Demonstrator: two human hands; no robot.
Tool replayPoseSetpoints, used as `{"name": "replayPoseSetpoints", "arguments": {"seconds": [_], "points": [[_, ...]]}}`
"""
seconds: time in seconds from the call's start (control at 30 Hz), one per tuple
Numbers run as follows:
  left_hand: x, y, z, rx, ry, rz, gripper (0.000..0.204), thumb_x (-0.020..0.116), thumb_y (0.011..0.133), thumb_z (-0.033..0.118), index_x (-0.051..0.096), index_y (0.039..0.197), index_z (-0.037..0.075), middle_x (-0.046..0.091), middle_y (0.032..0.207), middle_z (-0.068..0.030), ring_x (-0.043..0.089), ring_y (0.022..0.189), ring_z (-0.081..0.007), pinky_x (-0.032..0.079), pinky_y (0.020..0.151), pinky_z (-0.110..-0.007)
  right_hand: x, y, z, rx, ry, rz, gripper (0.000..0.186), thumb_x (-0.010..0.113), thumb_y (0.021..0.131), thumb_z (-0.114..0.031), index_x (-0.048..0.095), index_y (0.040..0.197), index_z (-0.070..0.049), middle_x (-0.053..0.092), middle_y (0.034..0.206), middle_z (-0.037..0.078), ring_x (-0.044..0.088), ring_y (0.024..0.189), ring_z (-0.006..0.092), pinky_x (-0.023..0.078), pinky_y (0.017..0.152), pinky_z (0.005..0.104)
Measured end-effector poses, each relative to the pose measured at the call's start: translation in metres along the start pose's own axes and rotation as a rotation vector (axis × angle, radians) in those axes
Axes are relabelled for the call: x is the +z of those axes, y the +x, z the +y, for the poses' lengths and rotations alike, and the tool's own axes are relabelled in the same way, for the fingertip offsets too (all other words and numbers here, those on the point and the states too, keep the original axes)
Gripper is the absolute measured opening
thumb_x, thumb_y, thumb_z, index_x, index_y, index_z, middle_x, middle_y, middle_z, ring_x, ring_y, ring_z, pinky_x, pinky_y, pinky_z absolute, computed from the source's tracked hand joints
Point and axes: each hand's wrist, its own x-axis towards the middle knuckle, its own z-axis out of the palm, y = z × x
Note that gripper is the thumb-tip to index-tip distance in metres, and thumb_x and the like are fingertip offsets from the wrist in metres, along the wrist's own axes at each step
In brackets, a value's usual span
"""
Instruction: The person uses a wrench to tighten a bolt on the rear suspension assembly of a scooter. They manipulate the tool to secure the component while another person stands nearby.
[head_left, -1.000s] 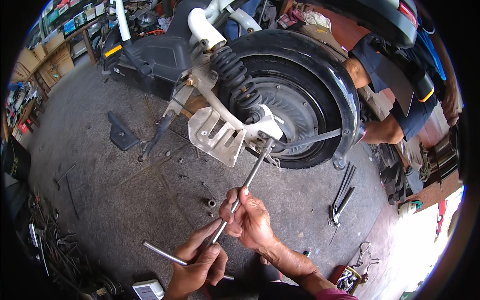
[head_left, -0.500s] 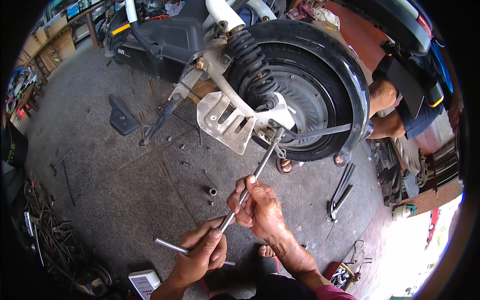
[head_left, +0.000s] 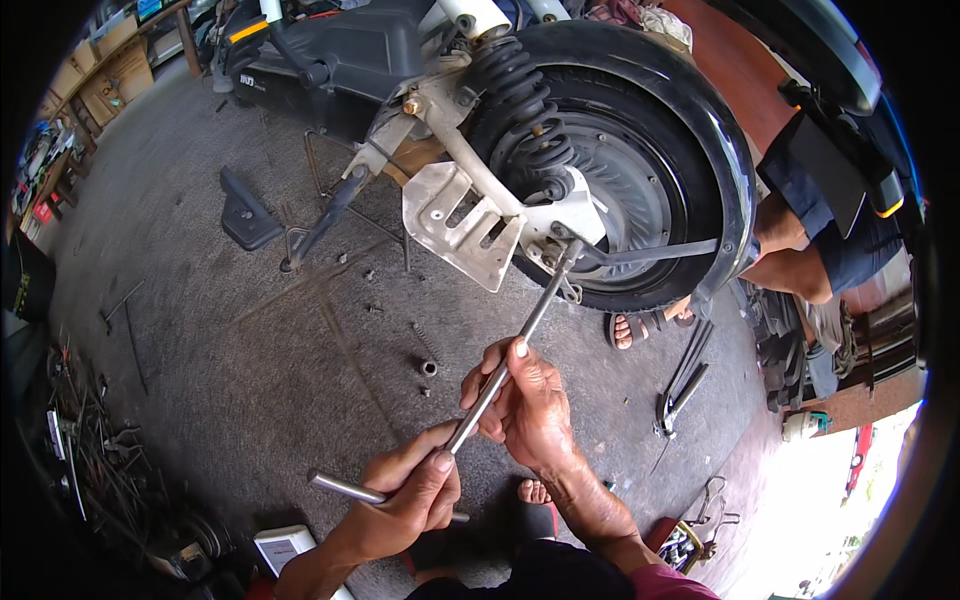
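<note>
A long steel T-handle socket wrench (head_left: 540, 310) slants up to the rear axle area of an electric scooter. Its far end meets the white axle bracket (head_left: 572, 212) beside the wheel (head_left: 640, 190); the fastener there is hidden. My left hand (head_left: 408, 492) is closed around the junction of shaft and crossbar, and the bar's ends stick out either side. Higher up, my right hand (head_left: 535, 415) wraps its thumb and fingers round the shaft. A pale slotted metal plate (head_left: 425, 205) sits left of the bracket, and a black coil spring (head_left: 515, 85) rises above it.
Loose on the floor lie a socket (head_left: 428, 369), several small bolts and a black plastic piece (head_left: 245, 212). Another person's legs (head_left: 800, 250) stand behind the wheel. Pliers-like tools (head_left: 680, 395) lie at right; a metal scrap pile (head_left: 95, 470) fills the left.
The view has shifted slightly, so the scooter sits a little right and higher. The other person's foot has moved to the right. Both my hands keep their hold on the wrench.
</note>
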Motion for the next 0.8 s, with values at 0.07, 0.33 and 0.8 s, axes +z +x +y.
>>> {"name": "replayPoseSetpoints", "arguments": {"seconds": [0.07, 0.33, 0.8], "points": [[-0.001, 0.000, 0.002, -0.026, 0.008, -0.009, 0.035, 0.038, 0.103, 0.015, 0.045, 0.130, -0.006, 0.041, 0.055, 0.0002, 0.036, 0.042, -0.0051, 0.036, 0.042, -0.024, -0.002, -0.002, -0.003, 0.027, -0.063, 0.024, 0.039, 0.039, 0.102, -0.039, 0.050, 0.095, -0.002, 0.063, 0.076, 0.020, 0.047, 0.043, 0.0134, 0.038, 0.038, 0.0236], [-0.011, -0.001, 0.002, -0.013, -0.031, -0.052, 0.035, 0.039, 0.103, 0.011, 0.044, 0.136, 0.001, 0.044, 0.060, -0.0001, 0.038, 0.048, -0.0039, 0.037, 0.046, -0.022, -0.003, -0.018, 0.004, -0.083, -0.524, -0.165, 0.044, 0.053, 0.096, -0.041, 0.050, 0.110, 0.001, 0.065, 0.090, 0.018, 0.063, 0.068, 0.0227, 0.053, 0.058, 0.0333], [-0.003, 0.002, 0.004, 0.063, 0.103, 0.044, 0.034, 0.040, 0.102, 0.013, 0.049, 0.128, -0.007, 0.042, 0.054, 0.0000, 0.036, 0.042, -0.0046, 0.033, 0.041, -0.024, -0.007, -0.057, 0.084, -0.041, -0.999, -0.598, 0.009, 0.058, 0.076, -0.010, 0.057, 0.085, -0.007, 0.063, 0.085, 0.015, 0.061, 0.081, 0.0367, 0.048, 0.067, 0.0469]]}}
